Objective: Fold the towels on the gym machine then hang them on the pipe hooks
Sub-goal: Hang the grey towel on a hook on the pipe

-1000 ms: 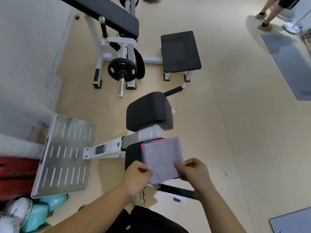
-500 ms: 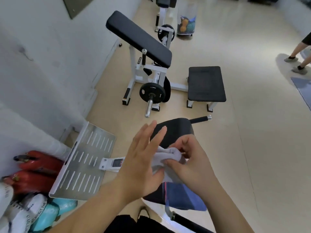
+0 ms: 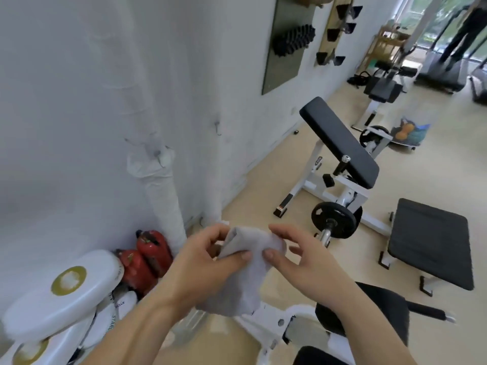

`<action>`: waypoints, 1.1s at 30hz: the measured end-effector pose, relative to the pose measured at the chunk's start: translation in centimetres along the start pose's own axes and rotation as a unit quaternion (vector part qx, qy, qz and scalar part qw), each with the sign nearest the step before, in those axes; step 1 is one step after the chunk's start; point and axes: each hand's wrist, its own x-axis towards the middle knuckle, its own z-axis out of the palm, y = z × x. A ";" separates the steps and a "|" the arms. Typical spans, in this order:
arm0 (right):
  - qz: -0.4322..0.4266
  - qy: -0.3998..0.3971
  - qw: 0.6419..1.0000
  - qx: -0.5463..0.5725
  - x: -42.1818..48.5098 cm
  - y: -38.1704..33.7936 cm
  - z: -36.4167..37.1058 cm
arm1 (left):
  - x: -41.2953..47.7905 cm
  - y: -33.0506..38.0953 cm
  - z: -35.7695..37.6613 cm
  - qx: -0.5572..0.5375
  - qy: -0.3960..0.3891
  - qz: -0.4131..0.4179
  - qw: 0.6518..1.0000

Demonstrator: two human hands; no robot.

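Note:
A folded grey towel [image 3: 245, 275] hangs in the air between both hands, in front of me and above the machine. My left hand [image 3: 203, 262] pinches its upper left part, thumb on the front. My right hand [image 3: 300, 256] pinches its upper right part, other fingers spread. A white wrapped pipe [image 3: 160, 191] stands against the wall ahead on the left, with small metal hooks [image 3: 155, 151] at its taped joint. Another hook [image 3: 217, 126] sticks out of the wall to its right. The gym machine's black pad [image 3: 374, 309] and white frame [image 3: 266, 325] lie below my arms.
Red canisters [image 3: 147, 256] and white round pads [image 3: 63, 291] crowd the floor at the pipe's foot. A preacher-curl bench with a weight plate [image 3: 334, 217] and a black flat seat [image 3: 432, 243] stand to the right. A person is on a treadmill [image 3: 442, 75] far back.
My view has swung up and left from the machine toward the wall and pipe. The grey towel has been lifted off the stack and is now held by both hands.

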 end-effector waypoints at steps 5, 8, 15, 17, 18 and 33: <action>0.019 -0.021 0.983 0.181 5.8 -6.9 3.9 | 1.0 1.7 -10.5 -0.149 0.003 0.002 0.989; 0.025 -0.037 0.963 0.267 9.2 -11.3 6.0 | 2.1 2.7 -15.8 -0.162 0.043 0.007 0.986; 0.014 0.019 0.960 0.280 18.1 -18.5 7.7 | 7.7 5.8 -23.2 -0.085 0.137 0.021 0.987; 0.000 0.036 0.962 0.272 20.9 -20.3 7.1 | 9.4 7.5 -24.4 -0.080 0.136 0.038 0.987; -0.012 0.047 0.962 0.269 22.4 -21.2 6.6 | 10.3 8.4 -25.0 -0.078 0.139 0.043 0.986; -0.255 -0.038 0.939 0.229 38.0 -33.5 -7.1 | 19.2 24.0 -29.0 0.035 0.289 0.176 0.940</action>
